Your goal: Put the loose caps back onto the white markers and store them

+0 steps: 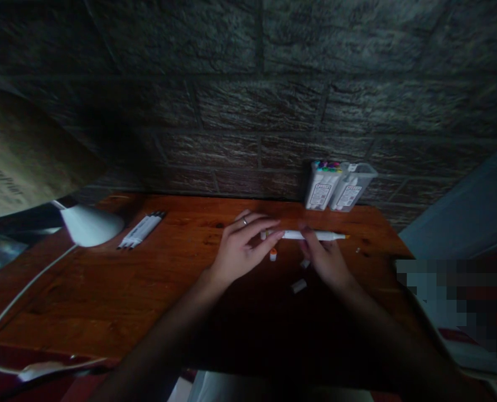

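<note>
A white marker pen lies crosswise between my hands, its bare orange tip pointing right. My right hand grips its barrel with thumb and fingers. Around the marker's left end, my left hand is closed in a pinch, a ring on one finger; a short pale piece shows past the fingertips, and whether it is a cap I cannot tell. Just below the left fingertips stands a small cap with an orange top. A pale loose cap lies nearer me, and a small greyish piece sits beside my right hand.
Several white markers lie side by side at the left of the wooden table. Against the brick wall stand a case full of markers and a clear case. A lamp with its cord occupies the left.
</note>
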`<state>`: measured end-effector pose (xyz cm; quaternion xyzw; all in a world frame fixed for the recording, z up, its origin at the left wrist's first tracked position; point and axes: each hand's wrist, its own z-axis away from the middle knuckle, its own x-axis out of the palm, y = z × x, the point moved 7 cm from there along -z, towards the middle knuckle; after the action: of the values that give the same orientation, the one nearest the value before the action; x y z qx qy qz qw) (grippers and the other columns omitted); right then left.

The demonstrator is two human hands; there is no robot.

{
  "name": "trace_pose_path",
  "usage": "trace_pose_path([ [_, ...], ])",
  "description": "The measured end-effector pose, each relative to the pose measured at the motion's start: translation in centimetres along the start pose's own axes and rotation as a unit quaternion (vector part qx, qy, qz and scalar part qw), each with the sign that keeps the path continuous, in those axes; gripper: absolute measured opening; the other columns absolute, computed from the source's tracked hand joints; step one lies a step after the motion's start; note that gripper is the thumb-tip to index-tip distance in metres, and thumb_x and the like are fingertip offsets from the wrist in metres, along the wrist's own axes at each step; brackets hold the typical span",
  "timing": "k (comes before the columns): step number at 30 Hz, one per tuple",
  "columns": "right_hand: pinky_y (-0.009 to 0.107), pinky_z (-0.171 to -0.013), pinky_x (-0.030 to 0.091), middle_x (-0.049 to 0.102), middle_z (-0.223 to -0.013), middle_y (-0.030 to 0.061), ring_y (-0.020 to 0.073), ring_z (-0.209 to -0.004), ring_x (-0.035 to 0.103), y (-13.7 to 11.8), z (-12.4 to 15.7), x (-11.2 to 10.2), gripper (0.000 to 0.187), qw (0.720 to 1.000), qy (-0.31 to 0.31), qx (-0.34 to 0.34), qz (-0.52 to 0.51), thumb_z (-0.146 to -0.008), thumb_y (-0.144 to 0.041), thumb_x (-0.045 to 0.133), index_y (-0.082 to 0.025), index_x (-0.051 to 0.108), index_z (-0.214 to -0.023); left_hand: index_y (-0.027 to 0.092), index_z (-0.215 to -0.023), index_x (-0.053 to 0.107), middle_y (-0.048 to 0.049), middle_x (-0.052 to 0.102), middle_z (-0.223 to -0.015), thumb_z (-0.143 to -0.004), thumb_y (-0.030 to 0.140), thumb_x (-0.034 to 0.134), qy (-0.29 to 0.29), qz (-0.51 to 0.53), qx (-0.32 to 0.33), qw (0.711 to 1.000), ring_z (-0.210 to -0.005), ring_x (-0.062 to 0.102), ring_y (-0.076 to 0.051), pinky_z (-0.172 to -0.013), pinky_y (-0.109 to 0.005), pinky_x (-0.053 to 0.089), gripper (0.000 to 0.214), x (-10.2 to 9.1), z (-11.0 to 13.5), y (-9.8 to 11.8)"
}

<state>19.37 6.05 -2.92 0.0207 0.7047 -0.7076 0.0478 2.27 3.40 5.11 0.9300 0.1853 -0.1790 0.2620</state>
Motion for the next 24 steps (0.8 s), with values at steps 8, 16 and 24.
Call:
trace_pose_path([
  [8, 0.025, -0.055, 0.040, 0.055, -0.059, -0.0029, 0.0114, -0.055, 0.051, -2.2, -0.1, 0.8, 0.043, 0.991, -0.057, -0.119, -0.001, -0.085, -0.059, 0.058, -0.020, 0.060, -0.066, 0.017, -0.097, 0.074, -0.0043, 0.074, -0.081, -0.083, 0.026, 0.073, -0.039, -0.031, 0.033, 0.998, -0.072, 0.063, -0.015, -0.070, -0.028, 0.049, 0.017, 0.1, 0.0, -1.7],
  [16, 0.037, -0.101, 0.042, 0.071, -0.115, 0.0065, 0.0212, -0.113, 0.061, -5.8, -2.2, 4.0, 0.021, 0.900, -0.109, -0.285, 0.311, -0.087, -0.025, 0.064, -0.022, 0.069, -0.107, 0.013, -0.085, 0.073, -0.0003, 0.068, -0.069, -0.082, 0.036, 0.069, 0.292, 0.061, -0.263, 0.918, -0.063, 0.059, -0.011, -0.062, -0.021, 0.045, 0.024, -5.9, 1.3, -9.2],
  [24, 0.025, -0.076, 0.048, 0.077, -0.086, 0.0040, 0.0187, -0.081, 0.069, -4.4, -7.7, 12.3, 0.024, 0.822, -0.259, -0.205, 0.463, -0.064, -0.001, 0.070, -0.019, 0.074, -0.081, 0.013, -0.081, 0.071, -0.0034, 0.071, -0.071, -0.078, 0.040, 0.070, 0.280, 0.125, -0.305, 0.902, -0.068, 0.064, -0.014, -0.068, -0.024, 0.048, 0.027, -4.8, 2.1, -10.2],
])
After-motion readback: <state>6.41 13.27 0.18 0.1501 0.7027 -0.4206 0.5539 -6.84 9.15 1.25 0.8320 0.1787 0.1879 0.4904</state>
